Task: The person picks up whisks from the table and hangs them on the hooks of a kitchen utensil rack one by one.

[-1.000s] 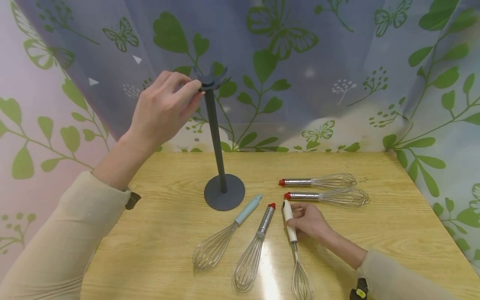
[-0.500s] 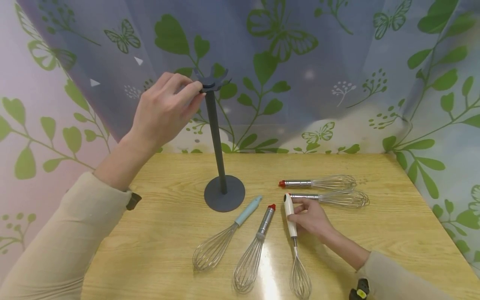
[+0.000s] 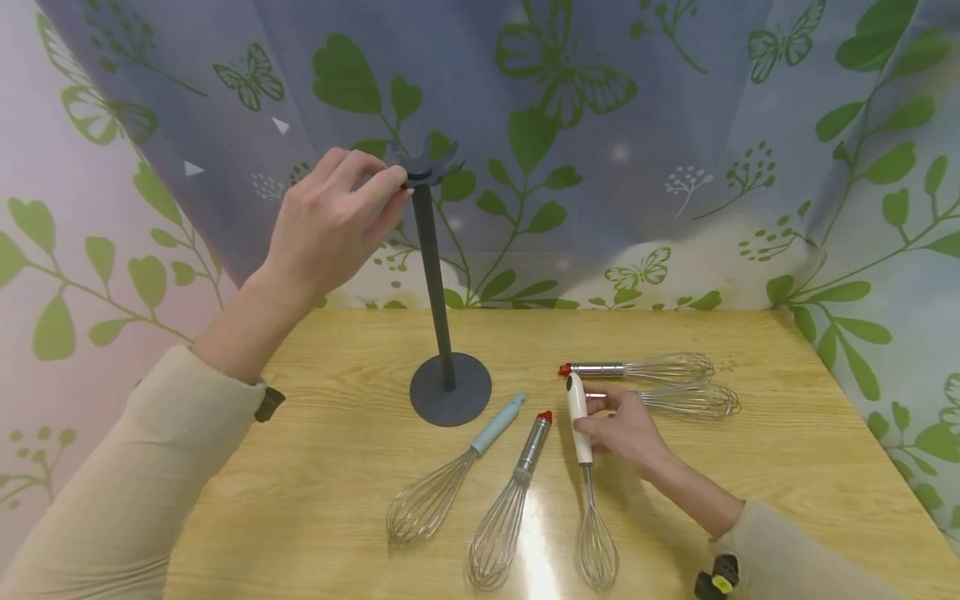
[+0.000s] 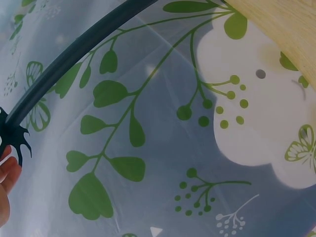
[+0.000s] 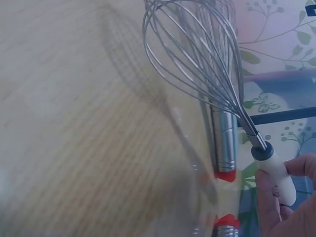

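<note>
My left hand (image 3: 324, 212) pinches the edge of the hooked top of a dark grey stand (image 3: 432, 283), whose round base rests on the table. In the left wrist view the pole and prongs of the stand (image 4: 54, 69) show, with my fingertips at the left edge. My right hand (image 3: 628, 429) grips the white handle of a whisk (image 3: 580, 425) between thumb and fingers. The right wrist view shows this whisk (image 5: 197, 59) raised, its shadow apart from it on the wood. To its left lies a steel whisk with a red tip (image 3: 531, 450).
A whisk with a light blue handle (image 3: 497, 425) lies in front of the stand's base. Two more red-tipped steel whisks, a rear one (image 3: 600, 369) and a nearer one (image 3: 693, 400), lie behind my right hand. A patterned curtain (image 3: 600, 208) hangs behind the wooden table (image 3: 300, 500).
My right hand has lifted the white-handled whisk and moved it slightly away from me, over the nearer red-tipped whisk's handle. My left hand keeps its hold on the stand's top.
</note>
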`<state>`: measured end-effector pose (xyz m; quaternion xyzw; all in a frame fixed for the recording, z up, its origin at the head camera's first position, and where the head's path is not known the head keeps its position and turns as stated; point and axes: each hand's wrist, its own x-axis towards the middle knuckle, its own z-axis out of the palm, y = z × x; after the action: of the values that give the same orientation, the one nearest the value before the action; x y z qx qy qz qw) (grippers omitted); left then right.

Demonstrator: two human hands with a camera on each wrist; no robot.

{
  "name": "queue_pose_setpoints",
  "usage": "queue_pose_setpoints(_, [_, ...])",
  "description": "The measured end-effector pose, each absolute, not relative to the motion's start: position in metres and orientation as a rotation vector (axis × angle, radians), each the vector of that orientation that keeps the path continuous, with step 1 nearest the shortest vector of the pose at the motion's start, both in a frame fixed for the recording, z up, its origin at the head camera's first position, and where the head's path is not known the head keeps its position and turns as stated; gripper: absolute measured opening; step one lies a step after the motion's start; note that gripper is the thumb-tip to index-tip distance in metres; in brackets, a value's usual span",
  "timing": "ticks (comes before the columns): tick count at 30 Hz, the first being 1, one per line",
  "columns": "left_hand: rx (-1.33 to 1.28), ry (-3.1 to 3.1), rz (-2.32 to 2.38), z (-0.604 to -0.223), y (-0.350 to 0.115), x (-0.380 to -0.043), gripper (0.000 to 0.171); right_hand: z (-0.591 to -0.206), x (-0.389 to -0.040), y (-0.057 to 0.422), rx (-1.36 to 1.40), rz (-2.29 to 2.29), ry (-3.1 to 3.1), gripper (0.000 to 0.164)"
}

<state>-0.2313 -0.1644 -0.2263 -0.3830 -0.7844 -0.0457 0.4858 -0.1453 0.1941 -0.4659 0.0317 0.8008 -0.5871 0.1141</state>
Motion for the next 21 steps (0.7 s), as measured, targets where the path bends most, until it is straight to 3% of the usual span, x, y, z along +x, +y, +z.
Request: queue_pose_setpoints(21, [-0.917, -1.905, -0.092, -0.226, -0.164, -0.231, 0.018, -0.427, -0.154, 0.189, -0.026, -1.837, 2.36, 0.066])
